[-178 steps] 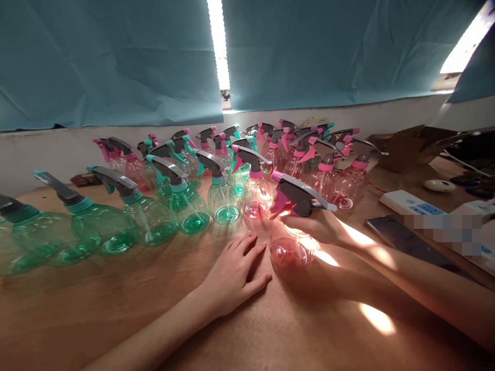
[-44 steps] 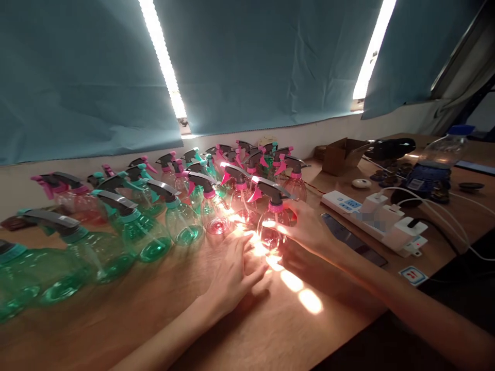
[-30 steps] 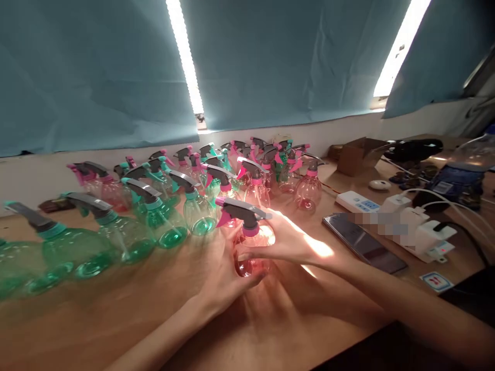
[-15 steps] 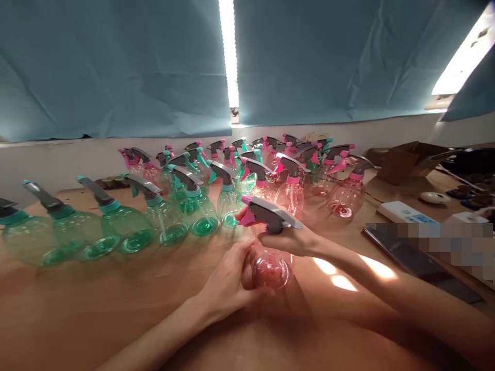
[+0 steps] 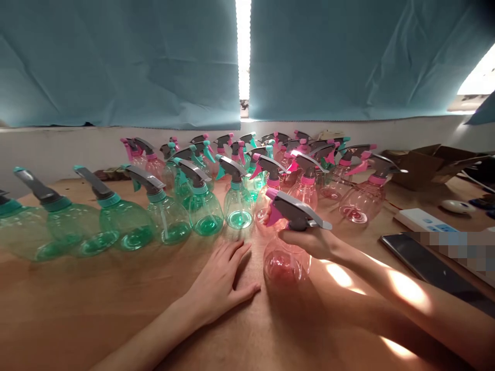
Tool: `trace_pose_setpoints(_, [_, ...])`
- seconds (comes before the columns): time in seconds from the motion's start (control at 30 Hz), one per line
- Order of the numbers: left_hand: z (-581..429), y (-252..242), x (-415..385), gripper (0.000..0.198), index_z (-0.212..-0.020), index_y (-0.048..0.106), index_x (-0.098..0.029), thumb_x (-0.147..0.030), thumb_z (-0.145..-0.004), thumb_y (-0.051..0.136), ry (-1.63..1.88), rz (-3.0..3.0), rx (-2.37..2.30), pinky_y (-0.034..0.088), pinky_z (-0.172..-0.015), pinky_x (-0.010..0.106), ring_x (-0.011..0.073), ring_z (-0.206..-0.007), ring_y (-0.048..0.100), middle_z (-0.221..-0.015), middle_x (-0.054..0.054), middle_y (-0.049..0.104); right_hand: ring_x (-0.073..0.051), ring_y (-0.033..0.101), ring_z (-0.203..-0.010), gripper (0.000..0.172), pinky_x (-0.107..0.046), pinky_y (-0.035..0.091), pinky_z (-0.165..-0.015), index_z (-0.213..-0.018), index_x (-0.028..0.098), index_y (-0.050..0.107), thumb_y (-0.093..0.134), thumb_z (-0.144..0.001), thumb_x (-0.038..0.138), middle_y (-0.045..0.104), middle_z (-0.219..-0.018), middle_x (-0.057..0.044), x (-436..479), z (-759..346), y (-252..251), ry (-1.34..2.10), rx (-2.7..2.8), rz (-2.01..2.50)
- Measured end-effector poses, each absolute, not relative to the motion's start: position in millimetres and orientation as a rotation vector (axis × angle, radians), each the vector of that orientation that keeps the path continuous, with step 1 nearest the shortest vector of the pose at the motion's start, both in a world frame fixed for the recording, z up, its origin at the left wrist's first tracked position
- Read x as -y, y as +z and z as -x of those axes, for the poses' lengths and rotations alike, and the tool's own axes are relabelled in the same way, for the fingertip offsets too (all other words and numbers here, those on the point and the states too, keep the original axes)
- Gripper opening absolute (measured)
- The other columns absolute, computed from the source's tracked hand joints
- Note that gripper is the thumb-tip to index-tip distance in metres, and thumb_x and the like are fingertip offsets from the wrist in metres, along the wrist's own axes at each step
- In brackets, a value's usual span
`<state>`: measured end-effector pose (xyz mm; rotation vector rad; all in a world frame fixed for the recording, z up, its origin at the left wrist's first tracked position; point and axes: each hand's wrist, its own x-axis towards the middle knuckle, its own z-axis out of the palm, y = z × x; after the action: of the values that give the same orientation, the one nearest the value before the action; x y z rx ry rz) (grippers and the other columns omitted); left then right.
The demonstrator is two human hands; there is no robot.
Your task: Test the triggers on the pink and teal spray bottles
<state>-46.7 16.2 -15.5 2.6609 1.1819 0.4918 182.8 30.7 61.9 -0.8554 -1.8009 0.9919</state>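
- Half a second ago the left hand (image 5: 220, 278) was curled against the lower body of the pink spray bottle (image 5: 282, 265); now it has come away, leaving a gap between thumb and bottle.
- One second ago the right hand (image 5: 315, 242) was wrapped around the bottle's body; it is now higher, at the neck, as it was half a second ago.
- The left hand lies palm down on the bench (image 5: 154, 319), open, with fingers spread and thumb out to the side, holding nothing.
- The right hand is closed around the neck of the pink spray bottle, just under the grey spray head (image 5: 297, 211); a fingertip shows beside the pink trigger (image 5: 275, 214).
- The held bottle is close to upright, in front of the row and to the right of the left hand; whether its base touches the bench is hard to tell.
- Behind the hands stand green spray bottles (image 5: 207, 211) to the left, and more pink bottles (image 5: 361, 198) to the right.
- A phone (image 5: 429, 265) lies beyond the right forearm, near a white power strip (image 5: 421, 219).
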Motion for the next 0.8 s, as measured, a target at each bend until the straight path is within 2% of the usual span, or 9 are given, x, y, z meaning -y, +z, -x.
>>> trace_pose_setpoints(0.2, [48.8, -18.1, -15.7, 0.064, -0.139, 0.042, -0.019, -0.055, -0.088, 0.054, 0.467, -2.668, -1.205, 0.032, -0.109, 0.051, 0.0335, -0.131, 0.039, -0.143, 0.014, 0.043, -0.006, 0.015, -0.048, 0.028, -0.021, 0.014, -0.042, -0.088, 0.021, 0.048, 0.047, -0.063, 0.007, 0.018, -0.055, 0.011, -30.6, -183.3, 61.3, 1.01, 1.789, 0.869])
trace_pose_setpoints(0.3, [49.1, -17.0, -15.5, 0.062, -0.139, 0.043, -0.019, -0.054, -0.089, 0.054, 0.447, -2.669, -1.208, 0.032, -0.109, 0.051, 0.0328, -0.131, 0.039, -0.143, 0.014, 0.043, -0.007, 0.018, -0.048, 0.026, -0.022, 0.016, -0.043, -0.086, 0.02, 0.053, 0.048, -0.063, 0.011, 0.022, -0.054, 0.01, -33.9, -183.3, 59.8, 0.974, 1.795, 0.913])
trace_pose_setpoints(0.37, [49.3, -16.3, -15.7, 0.06, -0.138, 0.044, -0.019, -0.053, -0.089, 0.054, 0.444, -2.668, -1.207, 0.031, -0.109, 0.051, 0.0327, -0.131, 0.039, -0.144, 0.014, 0.043, -0.007, 0.024, -0.048, 0.026, -0.023, 0.022, -0.045, -0.086, 0.019, 0.057, 0.048, -0.063, 0.012, 0.031, -0.053, 0.008, -35.7, -182.2, 59.4, 0.908, 1.793, 0.93])
trace_pose_setpoints(0.43, [49.4, -15.8, -16.1, 0.059, -0.138, 0.044, -0.02, -0.053, -0.09, 0.053, 0.452, -2.668, -1.202, 0.031, -0.109, 0.051, 0.033, -0.131, 0.04, -0.144, 0.014, 0.043, -0.009, 0.034, -0.051, 0.033, -0.024, 0.03, -0.049, -0.094, 0.02, 0.061, 0.048, -0.064, 0.014, 0.044, -0.059, 0.005, -36.5, -180.8, 59.4, 0.866, 1.792, 0.917])
trace_pose_setpoints(0.5, [49.5, -15.5, -16.5, 0.06, -0.139, 0.044, -0.02, -0.054, -0.09, 0.053, 0.451, -2.67, -1.195, 0.031, -0.109, 0.052, 0.0335, -0.13, 0.04, -0.144, 0.014, 0.043, -0.011, 0.039, -0.054, 0.04, -0.025, 0.034, -0.051, -0.101, 0.021, 0.063, 0.048, -0.065, 0.013, 0.054, -0.066, 0.002, -36.5, -180.0, 59.0, 0.856, 1.805, 0.898])
trace_pose_setpoints(0.57, [49.6, -15.1, -16.6, 0.061, -0.139, 0.044, -0.02, -0.054, -0.09, 0.053, 0.443, -2.674, -1.188, 0.03, -0.109, 0.052, 0.0337, -0.131, 0.039, -0.144, 0.014, 0.043, -0.01, 0.036, -0.051, 0.043, -0.024, 0.032, -0.049, -0.105, 0.022, 0.063, 0.048, -0.066, 0.013, 0.057, -0.069, 0.001, -36.3, -180.5, 58.2, 0.838, 1.822, 0.902])
trace_pose_setpoints(0.67, [49.7, -14.2, -16.5, 0.06, -0.14, 0.044, -0.021, -0.054, -0.09, 0.053, 0.439, -2.675, -1.184, 0.029, -0.11, 0.053, 0.0336, -0.132, 0.039, -0.144, 0.014, 0.043, -0.01, 0.032, -0.049, 0.045, -0.024, 0.03, -0.046, -0.109, 0.023, 0.064, 0.051, -0.068, 0.011, 0.055, -0.065, 0.002, -36.2, -182.5, 56.5, 0.801, 1.852, 0.924])
trace_pose_setpoints(0.8, [49.1, -12.1, -16.8, 0.057, -0.138, 0.047, -0.021, -0.053, -0.091, 0.052, 0.437, -2.677, -1.182, 0.03, -0.109, 0.052, 0.0336, -0.131, 0.04, -0.144, 0.013, 0.044, -0.016, 0.05, -0.059, 0.045, -0.028, 0.041, -0.052, -0.112, 0.024, 0.062, 0.052, -0.07, 0.009, 0.056, -0.064, 0.001, -36.5, -184.8, 55.2, 0.846, 1.859, 0.905])
